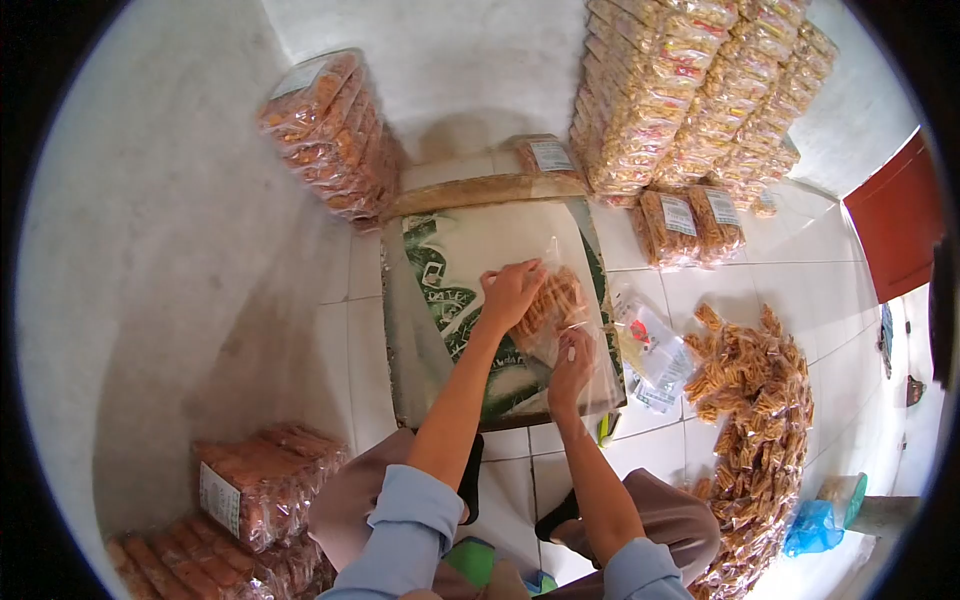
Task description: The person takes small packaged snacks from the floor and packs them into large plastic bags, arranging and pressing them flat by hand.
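A clear plastic bag point(563, 297) with brown, ridged snack packs inside lies on a low table point(480, 225). My left hand point(513, 292) is curled over the bag's left side, its fingers gripping the upper part. Lower down, my right hand point(571, 368) is closed, pinching the loose plastic at the bag's near end. Both hands are bare, with rolled light blue sleeves behind them. The tabletop carries a white and green printed sheet point(447, 290). The fingertips of my right hand are partly hidden by the plastic.
Right of the table lie flat plastic bags with labels point(650, 350) and a long heap of small snack packs point(750, 420). Tall stacks of bagged snacks point(650, 90) stand at the back right. More bagged stacks point(330, 130) rise at back left, and others point(262, 485) at front left.
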Available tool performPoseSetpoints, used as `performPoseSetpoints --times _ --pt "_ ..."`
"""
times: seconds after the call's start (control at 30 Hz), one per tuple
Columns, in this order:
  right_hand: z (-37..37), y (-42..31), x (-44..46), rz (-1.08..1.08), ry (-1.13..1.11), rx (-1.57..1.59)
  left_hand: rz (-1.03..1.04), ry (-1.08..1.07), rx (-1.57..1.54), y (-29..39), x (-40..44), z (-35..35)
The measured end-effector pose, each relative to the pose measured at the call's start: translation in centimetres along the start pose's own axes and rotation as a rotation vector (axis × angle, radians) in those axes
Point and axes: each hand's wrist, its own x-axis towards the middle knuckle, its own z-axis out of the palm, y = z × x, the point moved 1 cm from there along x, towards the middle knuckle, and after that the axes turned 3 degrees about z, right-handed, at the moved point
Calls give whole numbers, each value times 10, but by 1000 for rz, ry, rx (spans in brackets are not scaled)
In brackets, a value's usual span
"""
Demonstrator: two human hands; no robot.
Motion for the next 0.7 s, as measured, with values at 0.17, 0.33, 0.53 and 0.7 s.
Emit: performPoseSetpoints --times 0.17,0.33,0.53,0.7 --pt "-7 1 2 -87 -60 -21 -333 -455 -346 -2 10 1" --pt "-16 7 4 -69 -122 10 -410 -635 -362 -7 15 1" --pt "-22 6 -4 -9 -220 87 -421 -805 -380 3 22 -14" --pt "-17 -3 -16 -63 -195 83 -358 -834 -411 2 20 -19"
